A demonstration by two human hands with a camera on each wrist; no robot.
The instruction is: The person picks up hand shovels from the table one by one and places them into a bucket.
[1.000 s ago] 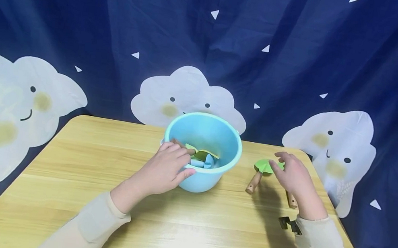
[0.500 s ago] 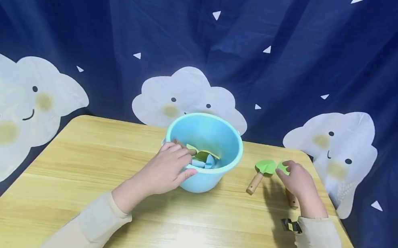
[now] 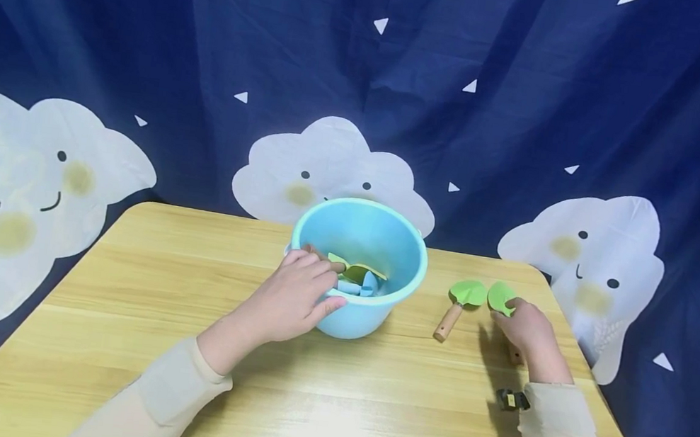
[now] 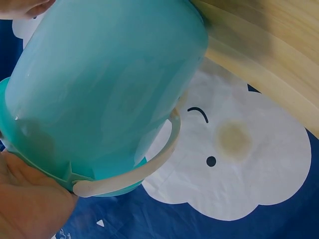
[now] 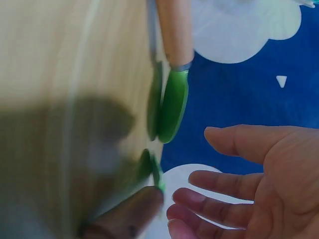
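My left hand (image 3: 293, 296) grips the near-left rim of a light blue bucket (image 3: 348, 324), fingers over the edge and thumb along the outside. Inside the bucket lie a blue toy tool (image 3: 368, 284) and a yellow-green blade (image 3: 366, 272), partly covered by my fingers. My right hand (image 3: 530, 335) hovers over a small green hand trowel (image 3: 500, 296), hiding much of its wooden handle. In the right wrist view, thumb and fingers (image 5: 219, 209) are spread with nothing between them. A second green trowel (image 3: 467, 292) lies to its left, handle toward me.
The wooden table (image 3: 331, 402) carries everything; its right edge runs close beside my right arm. Behind it hangs a dark blue curtain (image 3: 317, 44) with white clouds. The bucket's pale carrying handle (image 4: 134, 172) hangs at its side.
My right hand has come down and a little to the right, over the right-hand trowel, whose blade now shows more. The left hand and bucket have stayed in place.
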